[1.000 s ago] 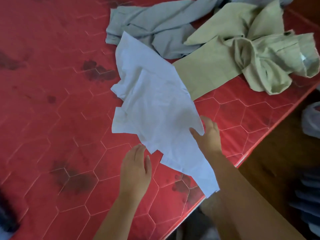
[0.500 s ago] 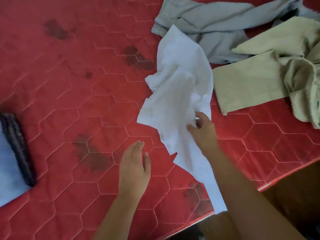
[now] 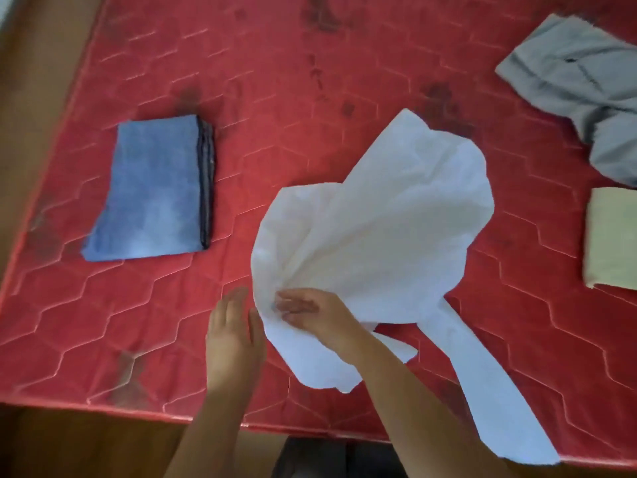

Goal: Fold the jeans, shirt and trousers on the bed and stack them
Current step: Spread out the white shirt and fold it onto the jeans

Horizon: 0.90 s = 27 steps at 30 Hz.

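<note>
A crumpled white shirt point(image 3: 379, 236) lies in the middle of the red mattress point(image 3: 275, 81), one long part trailing over the near edge. My right hand point(image 3: 313, 313) pinches the shirt's left edge, and creases fan out from the grip. Just left of that edge is my left hand point(image 3: 234, 339), flat with straight fingers and holding nothing. Folded blue jeans point(image 3: 155, 188) sit on the left of the bed. Unfolded grey trousers point(image 3: 579, 84) lie at the far right. An olive garment point(image 3: 613, 236) shows at the right edge, partly cut off.
The mattress's near edge point(image 3: 310, 426) runs just below my forearms, with a wooden bed frame point(image 3: 86, 446) under it. A wooden side point(image 3: 34, 81) borders the bed on the left. Bare mattress lies between the jeans and the shirt.
My right hand has dragged the shirt leftward, away from the grey and olive garments. The view swung left, bringing the folded jeans fully into sight. My left hand stayed flat beside the shirt.
</note>
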### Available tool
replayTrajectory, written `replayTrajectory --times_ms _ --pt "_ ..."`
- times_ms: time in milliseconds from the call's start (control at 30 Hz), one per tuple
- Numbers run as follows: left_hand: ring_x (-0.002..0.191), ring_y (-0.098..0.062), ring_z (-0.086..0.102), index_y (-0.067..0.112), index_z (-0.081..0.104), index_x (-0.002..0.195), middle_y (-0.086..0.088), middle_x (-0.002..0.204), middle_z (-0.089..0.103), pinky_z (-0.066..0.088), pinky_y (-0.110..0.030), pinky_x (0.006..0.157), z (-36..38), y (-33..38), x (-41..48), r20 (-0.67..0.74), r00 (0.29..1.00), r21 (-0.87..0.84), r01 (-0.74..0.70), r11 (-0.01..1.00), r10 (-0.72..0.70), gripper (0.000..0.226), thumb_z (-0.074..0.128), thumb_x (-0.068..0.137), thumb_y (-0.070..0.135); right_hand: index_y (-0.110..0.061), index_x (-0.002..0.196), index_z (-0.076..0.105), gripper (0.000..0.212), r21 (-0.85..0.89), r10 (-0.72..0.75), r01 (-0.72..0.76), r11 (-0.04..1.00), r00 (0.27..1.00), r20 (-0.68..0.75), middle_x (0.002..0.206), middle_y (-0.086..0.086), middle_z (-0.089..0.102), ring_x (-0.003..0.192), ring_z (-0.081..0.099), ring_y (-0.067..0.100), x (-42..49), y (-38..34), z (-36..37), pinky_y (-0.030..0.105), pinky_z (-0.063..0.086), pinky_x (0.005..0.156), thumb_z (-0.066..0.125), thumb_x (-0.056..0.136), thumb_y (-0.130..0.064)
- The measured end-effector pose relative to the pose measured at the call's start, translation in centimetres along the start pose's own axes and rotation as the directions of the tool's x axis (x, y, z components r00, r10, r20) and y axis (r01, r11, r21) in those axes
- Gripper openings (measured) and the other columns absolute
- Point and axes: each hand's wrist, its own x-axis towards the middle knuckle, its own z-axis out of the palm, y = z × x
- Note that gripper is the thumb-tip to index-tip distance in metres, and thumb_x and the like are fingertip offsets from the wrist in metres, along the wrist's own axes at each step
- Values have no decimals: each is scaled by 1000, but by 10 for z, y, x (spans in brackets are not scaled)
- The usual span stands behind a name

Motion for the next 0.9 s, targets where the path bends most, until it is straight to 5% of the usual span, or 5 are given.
replayTrajectory --times_ms 133,267,433,700,900 --pt "111 -33 55 1 57 117 -16 117 60 44 -45 93 13 -23 2 32 999 46 0 999 -2 34 43 89 16 -14 111 61 31 -294 -143 59 954 951 -274 103 -3 61 94 59 9 7 19 -25 23 46 88 57 85 2" --pt "117 -31 53 4 58 120 -13 124 58 37 -38 99 51 -10 8 179 981 20 -77 997 72 35 57 88 17 -9 118 56 38 -573 -416 18 819 708 -571 114 4 50 113 48 23 -2 26 -78 22 33 99 64 82 -2" --pt "132 -21 37 12 47 133 -5 140 45 24 -29 109 83 30 19 328 933 -69 -133 989 148 62 38 87 52 -17 136 40 72 -348 -198 -210 914 518 -832 138 12 39 129 34 26 -5 27 -133 37 32 108 74 73 -25" --pt "130 -8 34 21 39 138 8 139 42 20 -20 111 61 72 38 340 914 -262 -134 956 222 59 54 87 47 -14 119 57 41 23 -52 101 995 677 -734 106 0 63 94 62 11 13 -22 -104 19 51 79 61 82 1" --pt "105 3 48 23 51 122 18 113 53 34 -3 90 6 76 47 180 982 -426 21 904 62 43 67 82 25 -10 108 62 33 103 -148 214 971 883 -445 107 13 67 100 64 24 13 -88 -33 34 52 87 54 83 10"
